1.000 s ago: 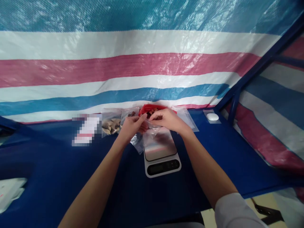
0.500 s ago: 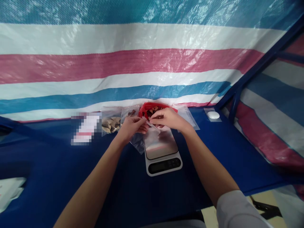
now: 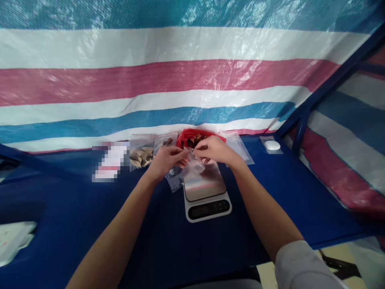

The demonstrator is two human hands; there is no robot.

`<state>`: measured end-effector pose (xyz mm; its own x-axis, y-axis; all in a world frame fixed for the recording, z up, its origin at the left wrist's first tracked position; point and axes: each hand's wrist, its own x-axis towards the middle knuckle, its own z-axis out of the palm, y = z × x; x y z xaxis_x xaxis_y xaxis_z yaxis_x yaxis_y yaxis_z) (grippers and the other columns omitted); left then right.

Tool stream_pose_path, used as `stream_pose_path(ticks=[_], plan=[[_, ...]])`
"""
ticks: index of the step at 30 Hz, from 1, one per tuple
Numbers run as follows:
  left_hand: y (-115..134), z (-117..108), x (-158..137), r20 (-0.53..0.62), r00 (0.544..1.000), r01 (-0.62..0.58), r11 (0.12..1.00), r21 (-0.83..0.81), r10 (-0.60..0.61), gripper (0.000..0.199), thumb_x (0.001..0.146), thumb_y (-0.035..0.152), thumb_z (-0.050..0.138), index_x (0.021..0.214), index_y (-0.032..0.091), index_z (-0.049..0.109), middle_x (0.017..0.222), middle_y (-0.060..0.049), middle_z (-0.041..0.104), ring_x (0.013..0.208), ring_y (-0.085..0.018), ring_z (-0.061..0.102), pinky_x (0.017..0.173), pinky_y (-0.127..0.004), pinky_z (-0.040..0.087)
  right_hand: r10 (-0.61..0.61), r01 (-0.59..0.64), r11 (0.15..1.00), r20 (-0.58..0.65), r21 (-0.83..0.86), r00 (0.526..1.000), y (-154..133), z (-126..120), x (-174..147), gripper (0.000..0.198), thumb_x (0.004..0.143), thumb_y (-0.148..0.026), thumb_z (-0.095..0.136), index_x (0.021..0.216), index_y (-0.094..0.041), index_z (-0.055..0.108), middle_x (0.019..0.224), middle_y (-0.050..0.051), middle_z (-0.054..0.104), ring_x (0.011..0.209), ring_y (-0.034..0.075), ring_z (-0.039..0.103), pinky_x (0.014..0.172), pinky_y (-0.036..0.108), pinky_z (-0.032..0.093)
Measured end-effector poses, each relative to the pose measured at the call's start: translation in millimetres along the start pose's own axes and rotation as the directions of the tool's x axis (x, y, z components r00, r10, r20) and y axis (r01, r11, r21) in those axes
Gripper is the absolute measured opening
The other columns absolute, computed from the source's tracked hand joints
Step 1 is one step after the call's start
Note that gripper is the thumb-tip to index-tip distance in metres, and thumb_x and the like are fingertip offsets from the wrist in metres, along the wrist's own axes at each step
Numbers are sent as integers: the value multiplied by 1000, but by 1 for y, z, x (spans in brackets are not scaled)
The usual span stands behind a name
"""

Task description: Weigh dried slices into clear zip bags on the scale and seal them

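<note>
Between my two hands hangs a small clear plastic bag (image 3: 197, 164), over the far part of a white digital scale (image 3: 207, 208) with a shiny metal plate. My left hand (image 3: 168, 160) pinches the bag's left edge. Fingers of my right hand (image 3: 215, 149) pinch its right edge near the top. Just behind my hands lies a red plastic bag (image 3: 221, 138) with dark and tan dried pieces (image 3: 192, 140) inside. Partly under my left hand, another clear bag (image 3: 174, 180) lies on the blue surface. The scale's display is dark.
Left of my hands lie a clear bag of tan dried pieces (image 3: 141, 156) and a pixelated paper (image 3: 110, 162). Flat clear bags (image 3: 240, 148) and a white oval object (image 3: 272, 145) lie right. A white object (image 3: 15, 241) sits far left. Striped sheeting (image 3: 150, 80) rises behind.
The small clear bag has tilted and spread a little, so it shows more below my fingers. Both hands stay in nearly the same place; the view has shifted slightly.
</note>
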<state>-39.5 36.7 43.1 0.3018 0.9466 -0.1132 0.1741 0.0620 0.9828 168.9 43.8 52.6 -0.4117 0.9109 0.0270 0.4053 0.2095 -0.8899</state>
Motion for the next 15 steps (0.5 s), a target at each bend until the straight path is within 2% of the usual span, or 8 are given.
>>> stream_pose_path(ticks=[5,9,12,15], plan=[[6,-7,-4,-26,997,-65,956,287,76,36,79,50,73,66,16,68,58,-1,67,54,-14,61,53,-23,49,34,-33,998,8,-53,999,1,-5,0,14,82,-24,64,76,-17,75,67,2,71,60,13,68,53,19,55],[7,-12,-6,-93,968,-141,809,570,234,35,81,45,71,60,18,65,55,0,63,53,-12,54,50,-23,39,-2,-6,984,-46,-178,999,2,-8,0,15,81,-21,63,70,-17,73,62,0,69,52,10,64,50,19,48],[6,-14,-6,-101,938,-189,733,653,332,29,81,40,70,63,18,66,57,1,63,56,-13,55,54,-24,40,-49,32,971,-68,-238,996,1,-9,0,17,80,-19,62,66,-18,71,60,-1,68,50,9,62,51,19,46],[3,-12,-5,-72,908,-275,717,641,412,25,85,40,66,73,18,70,66,-1,68,60,-14,60,59,-25,46,-44,33,980,-49,-197,998,-3,-9,-2,16,80,-21,62,69,-17,72,62,0,68,52,10,62,51,20,46]])
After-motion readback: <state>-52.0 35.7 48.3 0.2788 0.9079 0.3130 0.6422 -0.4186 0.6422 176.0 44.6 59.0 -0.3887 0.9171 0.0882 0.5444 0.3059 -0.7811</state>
